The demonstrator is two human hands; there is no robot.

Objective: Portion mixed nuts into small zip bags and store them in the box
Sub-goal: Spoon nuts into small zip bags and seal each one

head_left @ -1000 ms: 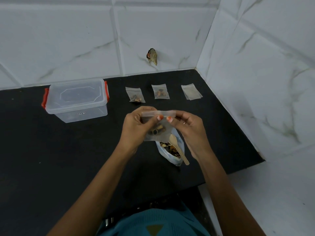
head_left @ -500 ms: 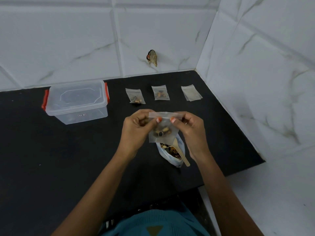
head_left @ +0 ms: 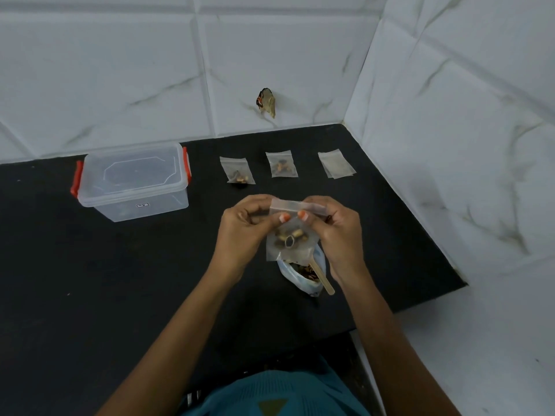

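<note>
The left hand (head_left: 246,232) and right hand (head_left: 336,232) each pinch the top strip of a small zip bag (head_left: 289,250), held above the black counter (head_left: 120,280) with nuts in its lower half. The blur may hide whether its seal is closed. At six o'clock lies the open nut pouch (head_left: 301,273) with a wooden spoon (head_left: 323,280). The lidded box (head_left: 132,181) stands at ten o'clock, a filled bag (head_left: 237,169) at eleven, and a second filled bag (head_left: 281,164) at twelve.

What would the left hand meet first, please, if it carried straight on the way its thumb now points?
Probably the right hand: the left hand pinches the small zip bag with its thumb aimed rightwards at the other thumb, close across the zip strip.
</note>
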